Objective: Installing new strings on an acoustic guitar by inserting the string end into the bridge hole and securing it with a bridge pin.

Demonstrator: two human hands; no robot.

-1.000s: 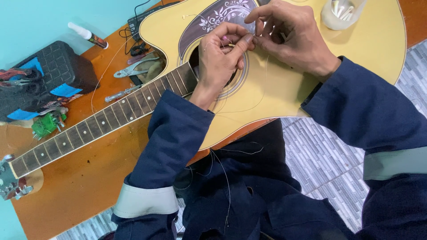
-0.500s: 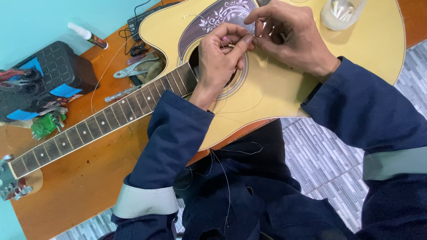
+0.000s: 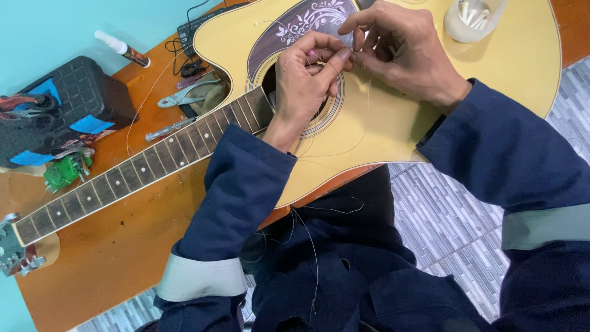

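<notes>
**Two hands meet over the soundhole**

At the far left of the frame we see the guitar's headstock [image 3: 13, 249] hanging low, past the edge of the orange-brown table [image 3: 110, 270]. Above it, in the upper left, sits a black tool case [image 3: 80, 98] with a green part [image 3: 61, 172] beside it and a small white-capped bottle [image 3: 121, 50] near the teal wall. The fretboard [image 3: 141, 166] climbs diagonally toward the centre; just above it lie pliers [image 3: 184, 95] and a screwdriver [image 3: 169, 128].

Moving to the centre, our left hand [image 3: 304, 80] comes up from a dark blue sleeve, wrist bent back, palm down over the soundhole [image 3: 270, 83] of the pale yellow acoustic guitar [image 3: 381, 123]. Its thumb and forefinger are pinched together on a thin guitar string [image 3: 362, 132] — the other fingers curl under. The string trails away in a loose curve across the guitar's top, below the hands.

Just right of that, our right hand [image 3: 399, 52] reaches in from the upper right, knuckles up, fingers bent down so its fingertips meet those of the left hand. It seems to nip the same string, though we cannot tell exactly how its fingers close, as they hide the point of contact.

Further right, at the top edge, a clear cup [image 3: 470, 21] of small white pins stands on the guitar body. Grey patterned floor fills the lower right.
</notes>
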